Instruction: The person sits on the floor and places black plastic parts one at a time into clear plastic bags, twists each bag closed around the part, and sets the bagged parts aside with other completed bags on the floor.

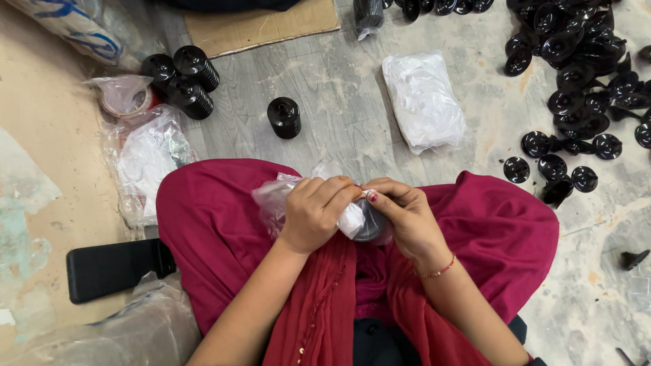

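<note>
Left hand (pixel 313 211) and right hand (pixel 405 215) meet over lap. Fingers of both clamped on clear plastic bag (pixel 278 200) wrapped round black round part (pixel 370 224), part between hands, partly hidden.

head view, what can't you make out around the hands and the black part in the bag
- Black part: mostly hidden by both hands and the clear bag; shape unclear.
- Left hand, right hand: fingertips hidden in the bag folds.
- White packet: contents blurred by wrapping.
- Pile of black parts: cut off at the frame edge.
</note>
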{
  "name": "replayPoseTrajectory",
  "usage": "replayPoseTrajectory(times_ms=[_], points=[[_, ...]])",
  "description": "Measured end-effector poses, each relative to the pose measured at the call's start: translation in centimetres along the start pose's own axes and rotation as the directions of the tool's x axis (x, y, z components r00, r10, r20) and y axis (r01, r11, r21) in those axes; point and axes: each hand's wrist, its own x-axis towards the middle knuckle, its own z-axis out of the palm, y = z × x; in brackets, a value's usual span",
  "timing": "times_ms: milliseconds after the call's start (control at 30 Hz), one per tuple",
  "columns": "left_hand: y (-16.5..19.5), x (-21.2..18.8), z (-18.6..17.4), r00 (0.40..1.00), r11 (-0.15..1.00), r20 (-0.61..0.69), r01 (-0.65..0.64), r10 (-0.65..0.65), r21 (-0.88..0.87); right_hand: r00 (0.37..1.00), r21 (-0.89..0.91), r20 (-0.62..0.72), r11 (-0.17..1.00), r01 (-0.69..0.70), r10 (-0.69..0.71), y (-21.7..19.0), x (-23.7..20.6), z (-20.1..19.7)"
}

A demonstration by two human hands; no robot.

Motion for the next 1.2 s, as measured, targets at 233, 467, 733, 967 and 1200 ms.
replayPoseTrajectory(times_ms=[233,467,733,967,1200], points=[[-1.1,-0.5,0.1,0.996,0.985,0.089,0.026,-0.01,-0.173,0.97,-0.042,-0.204,0.991,0.129,-0.135,0.2,1.1,-1.4],[-5.7,-2.3,1.9,0.658,0.466,0.168,0.668,-0.734,-0.58,0.926,-0.911,0.043,0.367,0.191,-0.375,-2.2,10.6,-1.3],[-10.3,-3.8,3.5,0.514,-0.302,0.322,0.125,-0.795,-0.945,0.918,-0.678,0.192,0.629,0.38,-0.348,-1.0,11.9,2.5],[-11.1,-4.3,5.1,0.467,-0.42,0.326,-0.112,-0.822,-0.9,0.966,-0.101,-0.073,0.961,-0.256,0.25,5.9,7.5,3.1],[-11.7,-3.7,5.2,0.445,-0.399,0.352,-0.015,-0.824,-0.917,0.98,-0.129,-0.128,0.977,-0.167,0.15,5.7,8.7,1.1]])
